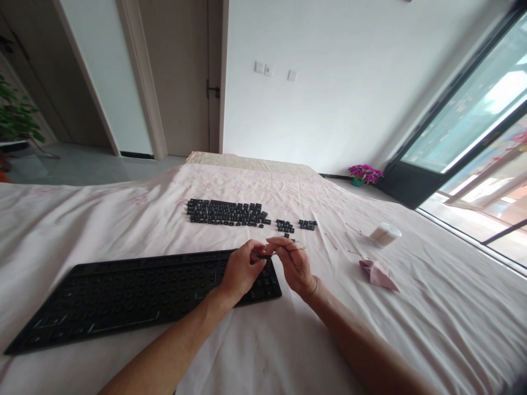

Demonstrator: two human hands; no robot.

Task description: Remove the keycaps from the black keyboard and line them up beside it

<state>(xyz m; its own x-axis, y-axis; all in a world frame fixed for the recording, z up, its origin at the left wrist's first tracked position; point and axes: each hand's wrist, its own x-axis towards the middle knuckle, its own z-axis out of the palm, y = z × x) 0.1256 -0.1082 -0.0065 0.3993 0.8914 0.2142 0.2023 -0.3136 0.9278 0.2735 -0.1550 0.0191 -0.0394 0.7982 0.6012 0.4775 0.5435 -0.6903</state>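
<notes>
Head view: keyboard (135, 296) stripped bare, keycaps (226, 213) laid out on bed (82, 219); left hand (241, 270) pinching one keycap (260, 255), right hand (294, 262) gripping thin stick (300, 247).

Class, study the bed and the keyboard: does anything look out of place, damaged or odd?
Yes. The keyboard on the sheet has bare sockets: its keycaps lie in rows farther up the bed. A crumpled pink tissue lies to the right.
</notes>
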